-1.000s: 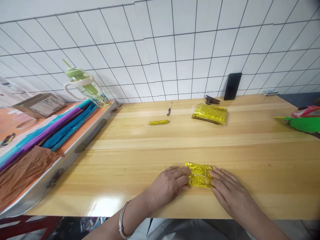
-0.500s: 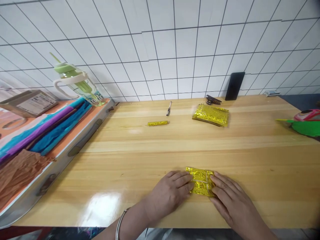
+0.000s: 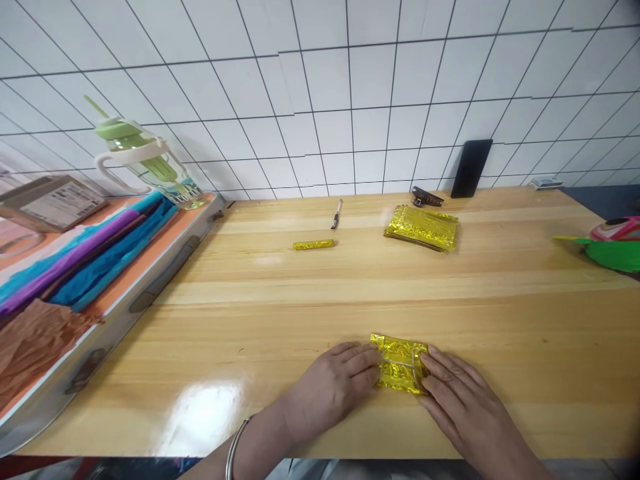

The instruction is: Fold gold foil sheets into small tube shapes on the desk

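A folded gold foil paper piece (image 3: 399, 360) lies flat on the wooden table near its front edge, with pale seam lines where its folds meet. My left hand (image 3: 337, 380) holds it by the left end, fingers together and tips over the edge; a silver bangle circles that wrist. At the opposite end my right hand (image 3: 463, 397) grips the foil, its fingers on top and the thumb low at the near corner. Parts of both ends are hidden under the fingers.
Farther back are a gold foil roll (image 3: 313, 245), a pen (image 3: 337, 215), a stack of gold foil sheets (image 3: 423, 228), a dark hair clip (image 3: 427, 197) and a black phone (image 3: 471, 169) against the tiled wall. At left, an orange-topped case (image 3: 120, 293) carries coloured paper and a bottle (image 3: 150, 160).
My left fingers have slid slightly left, baring a little more of the foil's left end. The right hand stays nearly still. The camera view has shifted a little.
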Tool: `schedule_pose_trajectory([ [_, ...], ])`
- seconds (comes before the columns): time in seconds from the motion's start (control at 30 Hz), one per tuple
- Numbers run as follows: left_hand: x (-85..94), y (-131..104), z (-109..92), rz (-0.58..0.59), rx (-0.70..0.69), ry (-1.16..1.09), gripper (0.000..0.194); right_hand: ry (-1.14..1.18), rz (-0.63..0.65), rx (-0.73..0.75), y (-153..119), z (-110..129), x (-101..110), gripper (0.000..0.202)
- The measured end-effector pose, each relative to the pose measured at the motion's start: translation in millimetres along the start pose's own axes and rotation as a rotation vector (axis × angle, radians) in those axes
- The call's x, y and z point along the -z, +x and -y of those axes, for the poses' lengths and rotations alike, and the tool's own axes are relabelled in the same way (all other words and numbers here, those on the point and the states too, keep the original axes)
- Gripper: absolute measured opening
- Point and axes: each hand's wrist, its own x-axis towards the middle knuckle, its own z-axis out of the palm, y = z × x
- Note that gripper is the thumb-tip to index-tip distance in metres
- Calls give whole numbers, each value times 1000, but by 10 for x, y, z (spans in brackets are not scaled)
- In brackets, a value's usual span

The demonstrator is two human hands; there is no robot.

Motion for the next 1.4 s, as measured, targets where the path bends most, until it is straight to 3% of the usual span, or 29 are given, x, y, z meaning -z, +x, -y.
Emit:
schedule_pose_trajectory([
  [0.3, 99, 34, 148, 10, 3, -197, 28, 19, -51, -31, 1, -54, -47, 12],
  [0.77, -101, -44, 42, -46, 61, 23, 22, 1, 31, 46, 8, -14, 53, 15],
  [1.07, -141, -66, -6, -74, 73, 19, 20, -7, 95, 100, -127, -82, -6, 19],
  [1.4, -152, -61, -19, -102, 124, -28, 20, 63, -35, -9, -106, -28, -97, 17],
])
